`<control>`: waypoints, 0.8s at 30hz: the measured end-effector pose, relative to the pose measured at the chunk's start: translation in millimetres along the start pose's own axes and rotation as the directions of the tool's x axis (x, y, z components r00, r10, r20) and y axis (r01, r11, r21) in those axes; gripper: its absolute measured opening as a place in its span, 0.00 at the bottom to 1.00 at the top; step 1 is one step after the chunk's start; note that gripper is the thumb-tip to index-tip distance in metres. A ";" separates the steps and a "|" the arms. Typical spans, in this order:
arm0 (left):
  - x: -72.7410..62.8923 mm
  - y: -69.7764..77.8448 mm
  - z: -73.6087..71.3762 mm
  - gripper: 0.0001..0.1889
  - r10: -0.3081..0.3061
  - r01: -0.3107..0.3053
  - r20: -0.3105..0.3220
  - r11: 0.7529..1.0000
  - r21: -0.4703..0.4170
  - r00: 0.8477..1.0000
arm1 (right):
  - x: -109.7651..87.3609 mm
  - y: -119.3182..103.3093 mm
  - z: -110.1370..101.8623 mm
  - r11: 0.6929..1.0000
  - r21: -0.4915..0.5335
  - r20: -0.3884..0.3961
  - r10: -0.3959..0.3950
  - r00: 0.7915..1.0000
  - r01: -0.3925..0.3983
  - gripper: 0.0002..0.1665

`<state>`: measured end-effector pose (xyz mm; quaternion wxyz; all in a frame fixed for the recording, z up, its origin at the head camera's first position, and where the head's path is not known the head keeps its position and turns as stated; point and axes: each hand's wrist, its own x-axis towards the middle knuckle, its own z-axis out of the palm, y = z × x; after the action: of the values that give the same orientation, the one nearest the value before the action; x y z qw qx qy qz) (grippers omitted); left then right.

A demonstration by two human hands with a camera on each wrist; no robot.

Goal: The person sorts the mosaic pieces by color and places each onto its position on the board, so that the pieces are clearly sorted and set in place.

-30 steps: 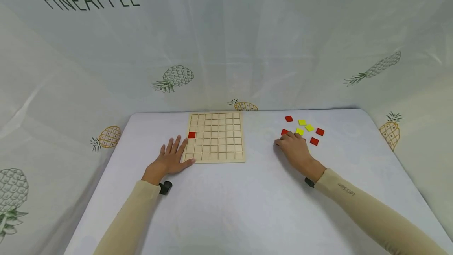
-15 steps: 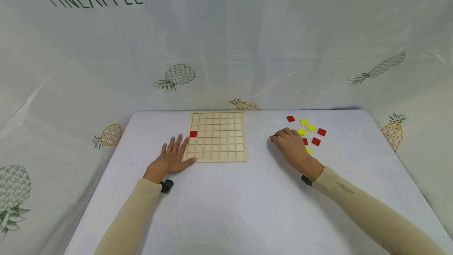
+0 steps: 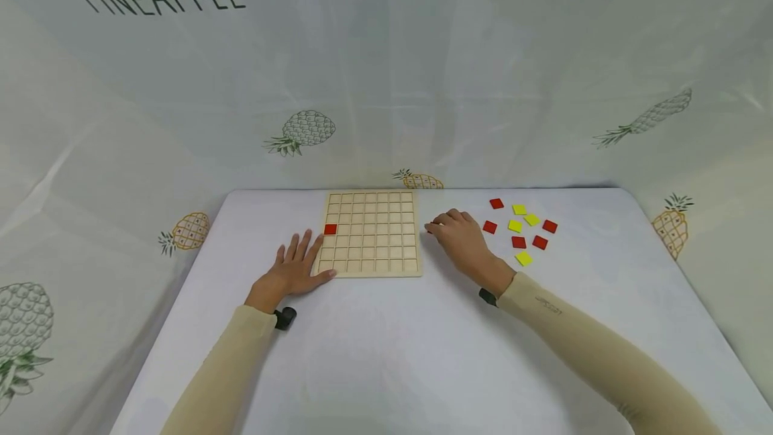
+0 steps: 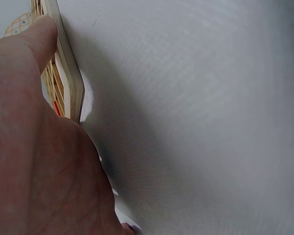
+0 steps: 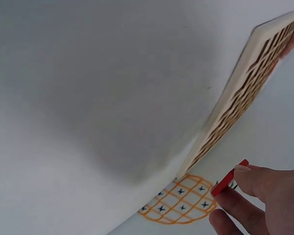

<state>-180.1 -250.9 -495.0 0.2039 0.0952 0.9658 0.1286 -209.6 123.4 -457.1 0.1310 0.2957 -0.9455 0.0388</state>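
A wooden grid board (image 3: 370,233) lies at the back of the table, with one red tile (image 3: 330,229) in a cell of its left column. My left hand (image 3: 291,272) rests flat with spread fingers at the board's lower left corner; its thumb touches the board's edge, as the left wrist view also shows. Just right of the board, my right hand (image 3: 461,242) pinches a red square tile (image 5: 229,178) between thumb and fingers, seen clearly in the right wrist view. In the head view the hand mostly hides that tile.
Several loose red tiles (image 3: 540,242) and yellow tiles (image 3: 524,258) lie scattered on the right of the white table (image 3: 374,348). A curtain (image 3: 386,72) printed with pineapples hangs behind the table's back edge.
My right hand has moved left from the loose tiles toward the board, carrying a red tile. Tiles it covered now show. The left hand stays in place on the board's corner.
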 end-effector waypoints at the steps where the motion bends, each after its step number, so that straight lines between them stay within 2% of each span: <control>1: 0.8 -0.7 1.0 0.53 0.001 -0.001 0.000 1.000 0.004 1.000 | 3.4 -3.0 0.8 1.000 0.003 -0.010 -0.008 1.000 0.008 0.20; 10: -0.6 0.4 -1.5 0.53 0.006 -0.006 0.001 1.000 -0.008 1.000 | 33.8 -30.9 10.5 0.997 0.041 -0.080 -0.063 0.995 0.066 0.16; 18: 5.5 -7.0 3.5 0.52 0.017 -0.017 -0.016 1.000 -0.019 1.000 | 60.0 -55.1 22.0 0.993 0.094 -0.116 -0.066 0.991 0.077 0.12; 24: 7.1 -7.7 3.9 0.51 0.015 -0.015 -0.002 1.000 -0.014 1.000 | 77.1 -71.9 28.8 0.988 0.139 -0.101 -0.053 0.993 0.067 0.12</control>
<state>-185.9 -255.7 -503.3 0.2027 0.1011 0.9643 0.1369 -236.1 17.6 -464.3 0.1562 0.3306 -0.9235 0.1165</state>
